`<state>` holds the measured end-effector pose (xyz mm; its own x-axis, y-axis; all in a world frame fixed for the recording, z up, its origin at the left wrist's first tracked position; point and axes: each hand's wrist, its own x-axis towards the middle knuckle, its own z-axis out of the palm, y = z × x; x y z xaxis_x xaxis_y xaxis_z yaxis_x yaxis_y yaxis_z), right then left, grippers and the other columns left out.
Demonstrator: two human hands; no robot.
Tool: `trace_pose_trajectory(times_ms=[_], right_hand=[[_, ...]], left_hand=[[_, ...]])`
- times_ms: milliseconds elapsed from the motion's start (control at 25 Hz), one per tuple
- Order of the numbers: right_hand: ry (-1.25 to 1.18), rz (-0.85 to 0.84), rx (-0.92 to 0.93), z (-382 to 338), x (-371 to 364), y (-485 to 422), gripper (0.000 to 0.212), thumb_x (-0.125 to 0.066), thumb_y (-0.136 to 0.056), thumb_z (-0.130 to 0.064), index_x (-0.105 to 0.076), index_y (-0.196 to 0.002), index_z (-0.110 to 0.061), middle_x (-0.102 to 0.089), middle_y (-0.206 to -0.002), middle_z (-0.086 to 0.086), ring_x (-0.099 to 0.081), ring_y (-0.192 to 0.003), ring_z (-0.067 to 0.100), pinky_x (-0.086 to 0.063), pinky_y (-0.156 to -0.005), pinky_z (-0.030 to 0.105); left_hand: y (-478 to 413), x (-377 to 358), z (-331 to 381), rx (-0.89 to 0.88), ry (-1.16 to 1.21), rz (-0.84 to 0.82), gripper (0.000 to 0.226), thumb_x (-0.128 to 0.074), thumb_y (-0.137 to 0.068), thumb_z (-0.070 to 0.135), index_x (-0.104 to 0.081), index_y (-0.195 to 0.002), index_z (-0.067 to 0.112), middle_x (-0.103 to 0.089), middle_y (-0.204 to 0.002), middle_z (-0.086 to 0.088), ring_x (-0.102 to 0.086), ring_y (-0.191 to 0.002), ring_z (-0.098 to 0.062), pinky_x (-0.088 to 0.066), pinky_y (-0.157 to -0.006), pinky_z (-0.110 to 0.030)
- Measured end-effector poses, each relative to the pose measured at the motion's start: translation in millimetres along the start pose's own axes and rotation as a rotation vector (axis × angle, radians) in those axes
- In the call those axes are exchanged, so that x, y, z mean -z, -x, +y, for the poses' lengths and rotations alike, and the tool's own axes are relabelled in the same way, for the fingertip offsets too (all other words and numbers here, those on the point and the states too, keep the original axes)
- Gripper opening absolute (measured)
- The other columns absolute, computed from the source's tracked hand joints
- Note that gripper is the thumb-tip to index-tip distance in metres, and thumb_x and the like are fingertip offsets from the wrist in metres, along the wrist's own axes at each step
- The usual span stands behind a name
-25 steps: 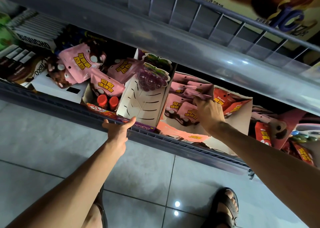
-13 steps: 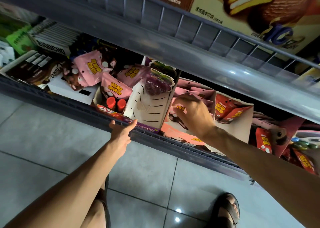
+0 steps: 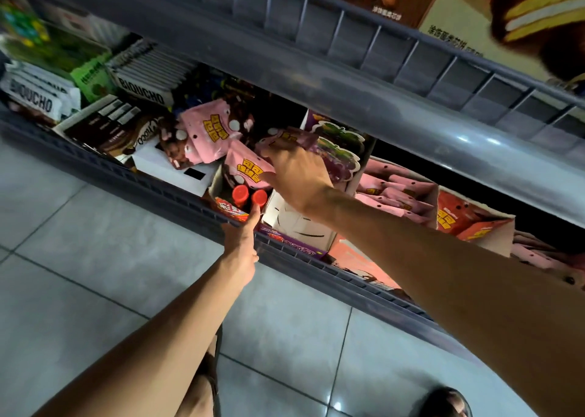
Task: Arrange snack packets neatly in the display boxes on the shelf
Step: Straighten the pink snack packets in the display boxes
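The right hand (image 3: 297,179) is stretched across to the middle of the shelf (image 3: 164,188). Its fingers (image 3: 278,155) are bent down over a pink packet (image 3: 286,138). The fingertips are hidden, so it cannot be told whether the packet is actually gripped. That packet is tilted against the left side of the grape packs (image 3: 340,160). A second packet (image 3: 247,166) is seen just beside the thumb, above two red caps (image 3: 240,192). Loose packets (image 3: 209,131) are heaped further left.

To the right, a display box (image 3: 432,195) is filled with a row of boxed packets (image 3: 395,191), and red packets (image 3: 449,214) are stood in the next box.

The left hand (image 3: 242,242) is rested on the shelf's near rail. Its fingers are straight and nothing is held, and the forefinger is pointed up close to the right red cap. A white box (image 3: 294,223) is seen under the right wrist.
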<state>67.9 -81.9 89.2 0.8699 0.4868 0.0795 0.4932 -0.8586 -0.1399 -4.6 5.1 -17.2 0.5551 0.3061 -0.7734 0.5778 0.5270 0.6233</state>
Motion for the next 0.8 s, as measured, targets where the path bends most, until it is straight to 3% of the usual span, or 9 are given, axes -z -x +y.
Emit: trace_pose_trajectory(times_ms=[120, 240, 320, 400, 560, 680, 800], right_hand=[[0.113, 0.073, -0.03, -7.2, -6.8, -9.1, 0.018, -0.052, -0.098, -0.024, -0.063, -0.111, -0.019, -0.07, -0.099, 0.005, -0.066, -0.087, 0.027, -0.049, -0.071, 0.033], [0.146, 0.082, 0.03, -11.1, -9.3, -5.9, 0.013, -0.045, -0.097, -0.01, -0.057, -0.099, -0.014, -0.066, -0.082, 0.006, -0.063, -0.072, 0.029, -0.037, -0.061, 0.032], [0.073, 0.111, 0.055, -12.7, -7.8, 0.4, 0.011, -0.042, -0.095, -0.005, -0.051, -0.099, -0.01, -0.062, -0.069, 0.007, -0.058, -0.058, 0.03, -0.036, -0.055, 0.033], [-0.004, 0.171, 0.068, -10.3, -6.6, 4.8, 0.015, -0.041, -0.095, -0.002, -0.046, -0.108, -0.007, -0.057, -0.059, 0.006, -0.052, -0.047, 0.028, -0.038, -0.048, 0.033], [0.034, 0.117, 0.076, -2.8, -10.7, 7.8, 0.035, -0.044, -0.093, 0.002, -0.041, -0.126, -0.009, -0.051, -0.059, 0.002, -0.047, -0.046, 0.025, -0.041, -0.048, 0.031], [0.095, 0.09, 0.12, -2.9, -8.9, 8.8, 0.028, -0.051, -0.087, 0.007, -0.057, -0.108, -0.01, -0.058, -0.064, 0.007, -0.053, -0.054, 0.031, -0.044, -0.052, 0.032], [0.02, 0.197, 0.057, -2.0, 4.5, 15.2, 0.027, -0.051, -0.085, 0.01, -0.057, -0.105, -0.008, -0.061, -0.064, 0.008, -0.054, -0.051, 0.031, -0.048, -0.049, 0.035]], left_hand=[[-1.6, 1.1, -1.7, -0.004, -0.009, -0.032, 0.083, -0.076, -0.078, 0.054, -0.036, -0.141, 0.018, -0.05, -0.139, -0.016, -0.055, -0.121, -0.041, -0.046, -0.106, -0.051], [-2.1, 1.5, -3.6, -0.014, -0.012, -0.034, 0.084, -0.077, -0.079, 0.051, -0.034, -0.143, 0.017, -0.047, -0.142, -0.022, -0.054, -0.122, -0.042, -0.044, -0.108, -0.051], [-2.2, 1.4, -3.7, -0.002, -0.006, -0.035, 0.09, -0.078, -0.078, 0.05, -0.03, -0.147, 0.017, -0.041, -0.148, -0.025, -0.045, -0.134, -0.048, -0.042, -0.11, -0.053], [-2.2, 1.8, -3.5, -0.007, 0.0, -0.04, 0.092, -0.078, -0.078, 0.049, -0.027, -0.149, 0.018, -0.043, -0.147, -0.021, -0.047, -0.132, -0.046, -0.041, -0.111, -0.054], [-3.9, 1.9, -4.2, -0.022, 0.009, -0.05, 0.092, -0.077, -0.079, 0.048, -0.025, -0.149, 0.02, -0.043, -0.148, -0.015, -0.047, -0.133, -0.044, -0.038, -0.113, -0.057], [-4.9, 0.4, -4.4, -0.024, 0.007, -0.042, 0.087, -0.077, -0.081, 0.046, -0.028, -0.146, 0.019, -0.044, -0.146, -0.013, -0.047, -0.132, -0.043, -0.038, -0.112, -0.057], [-7.1, 1.8, -5.3, -0.03, 0.006, -0.047, 0.082, -0.077, -0.081, 0.046, -0.029, -0.143, 0.02, -0.048, -0.139, -0.011, -0.05, -0.129, -0.041, -0.042, -0.109, -0.054]])
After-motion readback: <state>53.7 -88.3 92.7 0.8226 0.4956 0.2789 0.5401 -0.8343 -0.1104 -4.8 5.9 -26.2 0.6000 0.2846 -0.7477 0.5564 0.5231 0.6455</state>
